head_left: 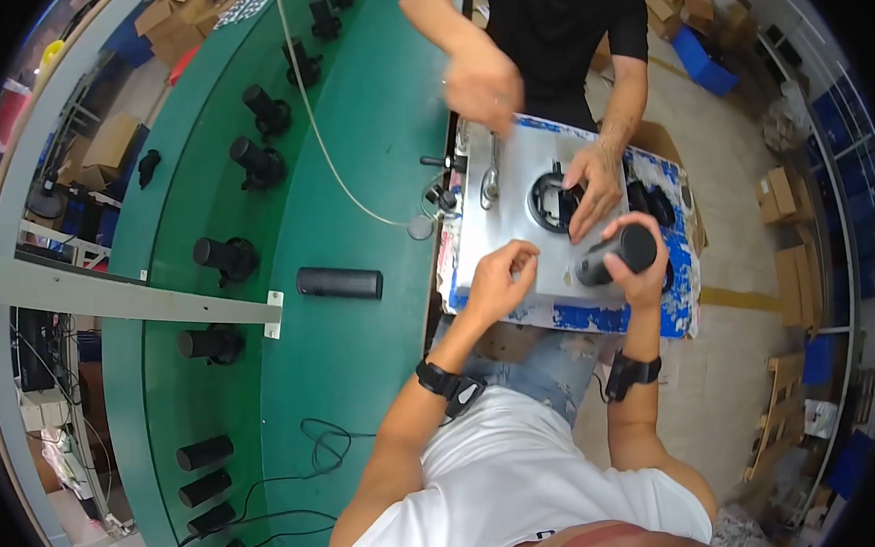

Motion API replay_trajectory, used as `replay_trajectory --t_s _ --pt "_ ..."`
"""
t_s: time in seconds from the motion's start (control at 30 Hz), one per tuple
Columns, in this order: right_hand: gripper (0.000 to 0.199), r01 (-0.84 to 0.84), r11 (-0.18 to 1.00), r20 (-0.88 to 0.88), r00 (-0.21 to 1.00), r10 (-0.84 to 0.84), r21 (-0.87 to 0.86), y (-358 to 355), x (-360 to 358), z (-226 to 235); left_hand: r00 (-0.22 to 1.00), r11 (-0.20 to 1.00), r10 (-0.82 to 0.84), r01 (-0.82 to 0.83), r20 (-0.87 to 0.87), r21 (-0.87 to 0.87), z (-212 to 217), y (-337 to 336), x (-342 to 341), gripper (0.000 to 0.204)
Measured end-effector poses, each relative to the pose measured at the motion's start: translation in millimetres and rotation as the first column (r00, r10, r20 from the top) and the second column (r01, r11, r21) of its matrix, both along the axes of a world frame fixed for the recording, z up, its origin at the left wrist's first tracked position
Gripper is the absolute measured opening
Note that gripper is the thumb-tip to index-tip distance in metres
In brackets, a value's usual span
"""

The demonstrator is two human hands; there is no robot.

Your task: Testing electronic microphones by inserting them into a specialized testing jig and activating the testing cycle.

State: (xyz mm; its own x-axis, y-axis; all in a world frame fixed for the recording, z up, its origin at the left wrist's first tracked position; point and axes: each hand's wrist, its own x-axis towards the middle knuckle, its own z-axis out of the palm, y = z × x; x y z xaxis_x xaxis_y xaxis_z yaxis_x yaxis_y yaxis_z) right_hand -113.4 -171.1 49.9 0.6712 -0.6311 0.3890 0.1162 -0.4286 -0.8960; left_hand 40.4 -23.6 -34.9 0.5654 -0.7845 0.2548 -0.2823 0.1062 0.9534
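Observation:
My right hand [646, 279] is wrapped round a black cylinder [602, 266], which is tilted above the near right part of a metal-topped work stand [515, 224]. Over the stand's near left part, my left hand [504, 281] has its fingers curled in; whether anything small sits in them is hidden. Across from me, a person's hand [596, 189] rests against a round black part [550, 203] on the metal top. That person's other hand [483, 88] is raised and blurred by motion. A metal tool with a handle [492, 182] lies at the stand's left.
To the left runs a green conveyor belt [363, 358] carrying another black cylinder [339, 283]. Several cylinders on round bases [226, 256] line its far side. A grey metal beam [128, 284] crosses above it. Black cables [333, 440] lie nearby. Cartons [778, 195] stand at right.

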Motion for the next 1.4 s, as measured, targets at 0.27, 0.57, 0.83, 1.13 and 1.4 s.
replay_trajectory --t_s 0.27,0.57,0.83,1.13,1.4 --pt "0.046 0.069 0.987 0.225 0.969 -0.1 0.142 -5.2 -0.5 -15.2 1.0 1.0 -0.003 0.003 0.015 0.004 5.5 -2.4 -0.2 0.015" --pt "0.047 0.061 0.986 0.228 0.969 -0.096 0.157 -3.6 -0.9 -15.9 1.0 1.0 -0.013 0.012 0.016 0.006 0.5 -5.3 1.0 0.014" --pt "0.046 0.033 0.987 0.27 0.96 -0.074 0.155 0.8 -5.4 -21.0 1.0 1.0 -0.018 0.018 0.004 0.011 -1.9 1.7 -4.4 0.015" --pt "0.042 -0.092 0.994 0.482 0.874 0.056 0.052 -44.6 56.5 23.9 0.999 0.999 -0.028 0.029 -0.029 0.028 -4.8 -4.7 6.5 0.014" --pt "0.04 -0.076 0.996 0.258 0.962 0.086 -0.051 -63.3 89.2 -15.5 0.996 0.998 -0.065 0.064 -0.057 -0.004 -4.1 -2.5 7.0 0.014"
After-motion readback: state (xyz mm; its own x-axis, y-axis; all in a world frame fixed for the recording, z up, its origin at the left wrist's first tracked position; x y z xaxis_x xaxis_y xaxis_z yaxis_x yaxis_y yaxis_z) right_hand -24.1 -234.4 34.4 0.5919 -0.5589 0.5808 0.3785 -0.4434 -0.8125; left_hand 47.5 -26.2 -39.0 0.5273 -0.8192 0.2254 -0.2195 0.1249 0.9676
